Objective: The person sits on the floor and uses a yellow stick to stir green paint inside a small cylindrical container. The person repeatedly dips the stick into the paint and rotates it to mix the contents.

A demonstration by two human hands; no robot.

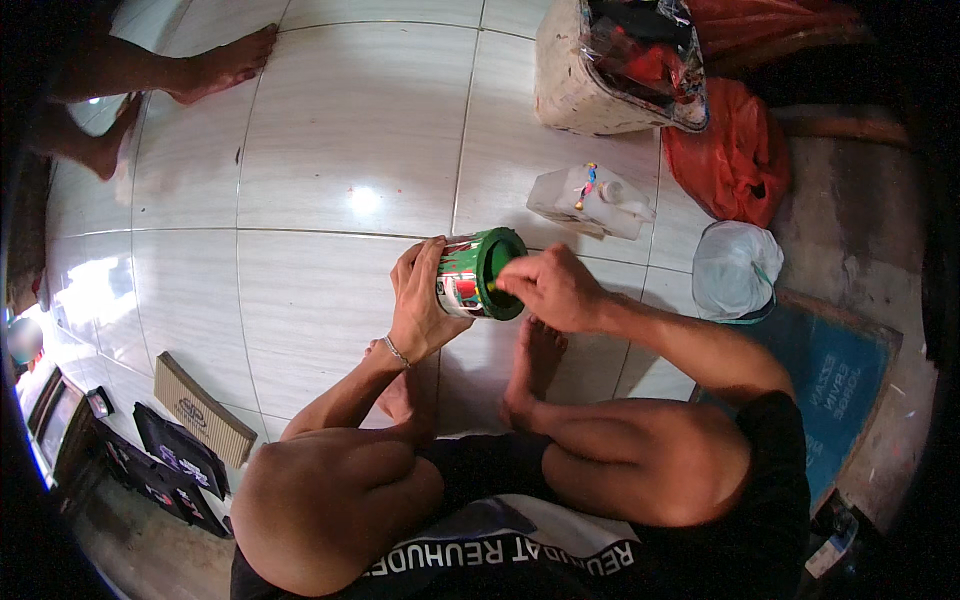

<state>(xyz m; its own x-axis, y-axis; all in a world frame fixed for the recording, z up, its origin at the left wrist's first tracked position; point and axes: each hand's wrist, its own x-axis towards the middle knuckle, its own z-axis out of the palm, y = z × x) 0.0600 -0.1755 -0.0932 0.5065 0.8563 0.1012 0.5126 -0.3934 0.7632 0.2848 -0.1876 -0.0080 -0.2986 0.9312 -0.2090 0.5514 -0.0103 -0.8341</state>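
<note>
A paint can [462, 275] with green paint around its rim and drips down its printed side is tipped toward the right, above the floor. Wrapped around its base and side is my left hand [415, 295], with a bracelet on the wrist. My right hand [555, 288] is closed in a pinch at the can's mouth. Its fingertips reach just inside the rim, where a small yellow-green bit shows. What they pinch is mostly hidden. Green paint coats the visible inside of the can.
Beyond the can lies a translucent plastic jug [600, 203]. Farther back stand a paint-stained bin [570, 90] and a red plastic bag [725, 150]. A whitish plastic bag [738, 268] and blue framed screen [840, 370] lie right. Another person's feet [215, 70] are far left.
</note>
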